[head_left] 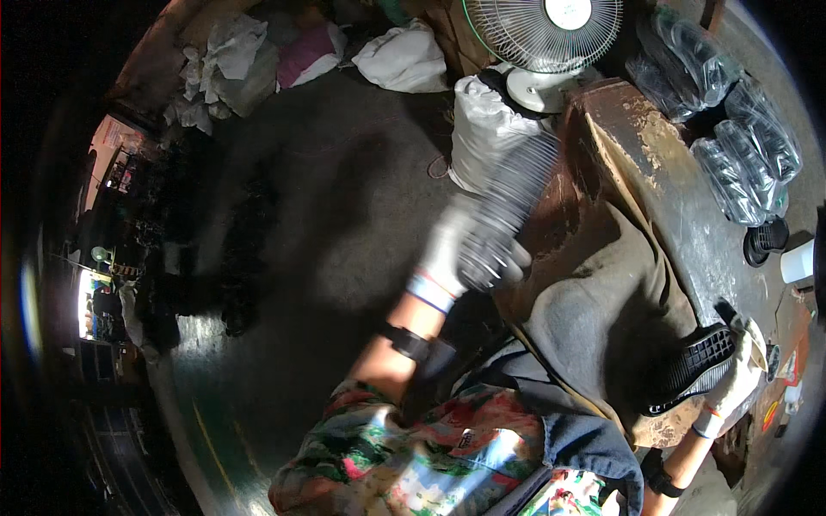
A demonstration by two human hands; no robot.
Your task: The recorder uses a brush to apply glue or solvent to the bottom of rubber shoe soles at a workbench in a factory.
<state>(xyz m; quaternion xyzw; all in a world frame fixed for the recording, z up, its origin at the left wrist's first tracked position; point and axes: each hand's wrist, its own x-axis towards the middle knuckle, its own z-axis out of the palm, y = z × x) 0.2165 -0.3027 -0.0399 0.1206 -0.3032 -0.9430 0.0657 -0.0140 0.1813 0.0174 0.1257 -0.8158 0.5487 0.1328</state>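
My left hand (447,245), in a white glove, is closed round a black ridged shoe sole (514,202) and holds it up in front of a white sack. Motion smears both the hand and this sole. At the lower right, my gloved right hand (742,370) grips the edge of a second black shoe sole (695,365), whose hollow gridded side shows. A short dark piece (727,311) sticks up beside the right fingers; its kind cannot be made out. Grey cloth (594,301) drapes over the bench edge between my hands.
On the worn bench (662,198) lie clear-wrapped bundles of black soles (748,155), a loose pair of soles (766,239) and a white cup-like container (798,261). A fan (551,34) stands behind the white sack (486,129). More sacks (403,56) rest along the far floor.
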